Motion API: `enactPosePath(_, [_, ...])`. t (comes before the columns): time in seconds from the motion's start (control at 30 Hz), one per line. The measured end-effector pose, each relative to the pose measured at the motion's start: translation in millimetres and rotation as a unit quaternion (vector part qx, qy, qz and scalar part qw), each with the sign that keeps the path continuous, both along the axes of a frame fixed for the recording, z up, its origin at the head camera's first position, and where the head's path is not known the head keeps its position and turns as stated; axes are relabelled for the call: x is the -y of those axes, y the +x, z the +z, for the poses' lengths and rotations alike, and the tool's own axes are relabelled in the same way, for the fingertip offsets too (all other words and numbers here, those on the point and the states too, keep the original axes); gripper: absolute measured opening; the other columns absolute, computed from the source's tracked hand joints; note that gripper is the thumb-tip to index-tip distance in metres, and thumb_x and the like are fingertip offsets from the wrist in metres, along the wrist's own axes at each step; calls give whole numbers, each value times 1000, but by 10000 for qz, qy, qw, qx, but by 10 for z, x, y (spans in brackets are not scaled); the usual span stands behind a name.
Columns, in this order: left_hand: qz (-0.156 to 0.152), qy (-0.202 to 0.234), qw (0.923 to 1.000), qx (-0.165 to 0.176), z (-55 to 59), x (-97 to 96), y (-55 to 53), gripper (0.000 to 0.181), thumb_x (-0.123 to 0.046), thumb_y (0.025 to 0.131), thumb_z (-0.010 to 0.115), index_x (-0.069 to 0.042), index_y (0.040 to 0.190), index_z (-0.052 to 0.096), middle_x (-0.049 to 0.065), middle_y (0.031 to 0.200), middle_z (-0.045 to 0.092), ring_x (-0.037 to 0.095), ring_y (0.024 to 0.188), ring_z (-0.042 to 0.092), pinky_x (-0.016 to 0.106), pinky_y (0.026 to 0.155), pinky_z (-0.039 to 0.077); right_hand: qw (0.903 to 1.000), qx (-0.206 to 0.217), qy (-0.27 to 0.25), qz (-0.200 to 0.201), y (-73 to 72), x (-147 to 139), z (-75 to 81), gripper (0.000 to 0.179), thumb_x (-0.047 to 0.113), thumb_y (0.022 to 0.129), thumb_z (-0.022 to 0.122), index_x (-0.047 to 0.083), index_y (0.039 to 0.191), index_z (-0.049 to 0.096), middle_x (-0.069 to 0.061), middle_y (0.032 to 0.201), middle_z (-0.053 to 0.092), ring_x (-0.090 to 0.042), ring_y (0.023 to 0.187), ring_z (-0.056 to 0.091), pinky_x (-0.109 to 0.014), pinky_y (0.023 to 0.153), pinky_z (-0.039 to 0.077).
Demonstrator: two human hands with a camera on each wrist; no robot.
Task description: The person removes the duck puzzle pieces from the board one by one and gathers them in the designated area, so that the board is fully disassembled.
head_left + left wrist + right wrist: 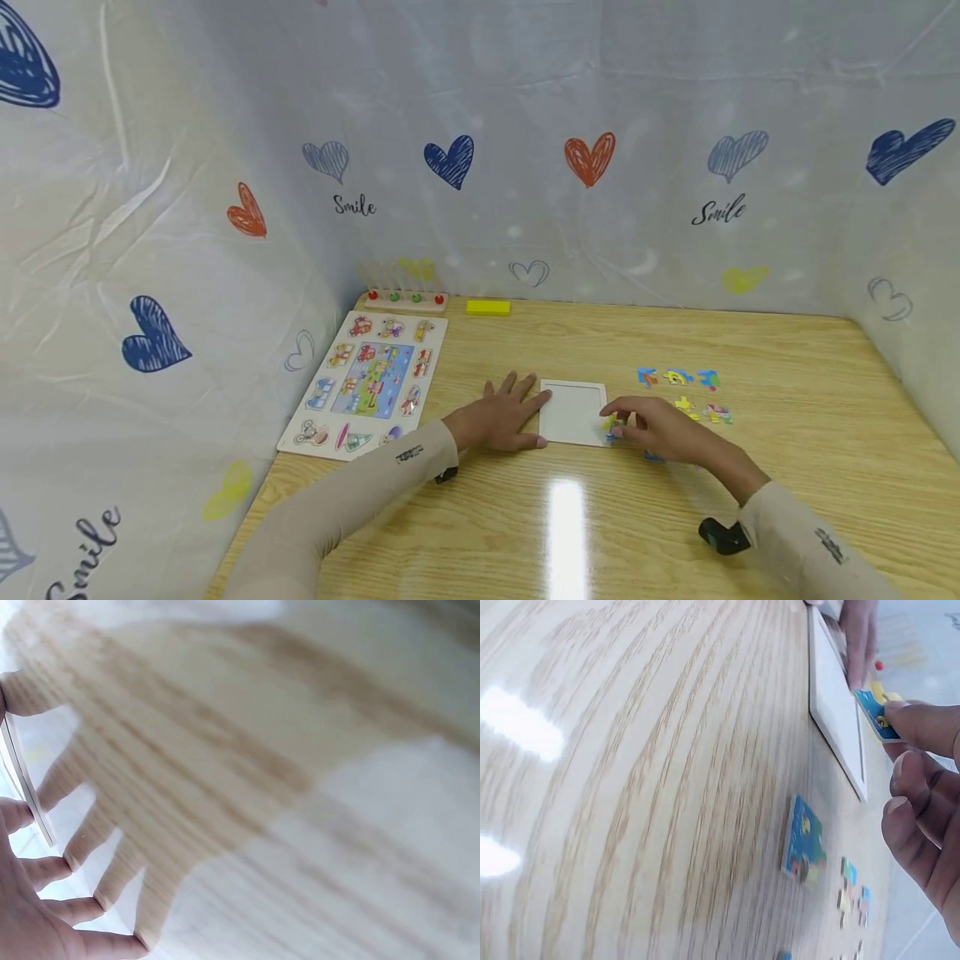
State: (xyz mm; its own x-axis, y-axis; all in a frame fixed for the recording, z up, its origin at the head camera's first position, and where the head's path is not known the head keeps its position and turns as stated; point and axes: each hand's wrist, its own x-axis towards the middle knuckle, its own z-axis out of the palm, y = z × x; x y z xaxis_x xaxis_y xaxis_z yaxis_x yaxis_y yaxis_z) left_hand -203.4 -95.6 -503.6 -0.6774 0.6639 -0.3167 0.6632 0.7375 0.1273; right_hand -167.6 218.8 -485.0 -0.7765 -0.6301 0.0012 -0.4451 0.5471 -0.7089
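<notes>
A white puzzle tray with a raised rim lies flat on the table between the hands. My left hand is spread with straight fingers; thumb and index touch the tray's left edge, as the left wrist view also shows. Between thumb and fingers my right hand pinches a jigsaw piece, blue with some yellow, over the tray's right side. Another blue jigsaw piece rests on the table below the right hand. Several loose jigsaw pieces lie to the tray's right.
At left lies a wooden picture board with vehicle and toy shapes. Behind it stands a rack of pegs with red and green beads. A yellow block is near the back edge. Curtains printed with hearts enclose the table.
</notes>
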Motion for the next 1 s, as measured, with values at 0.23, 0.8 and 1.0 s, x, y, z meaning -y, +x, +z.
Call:
enactPosePath(0.23, [-28,69,10000,-20,18,-6,4,84,-71,97,38,-26,163,13,15,169,9,47,152,14,72,110,29,9991,-168,-75,-372,129,-300,81,27,10,98,65,4,125,63,-4,99,65,-1,60,47,-23,53,43])
enactPosePath(0.8, [11,79,10000,-1,12,-3,29,84,-71,98,37,-27,163,11,13,169,7,45,153,12,70,111,29,9894,-294,-300,-1393,474,-1130,-22,25,4,97,65,-2,121,59,-1,90,61,-8,53,50,-25,50,40])
enactPosePath(1.0, [49,56,10000,-3,6,4,35,83,-71,98,36,-27,163,10,12,170,6,44,154,11,70,112,28,9800,-520,190,-1911,495,-1298,-118,11,7,95,69,6,104,63,7,82,59,-3,58,48,-24,53,41])
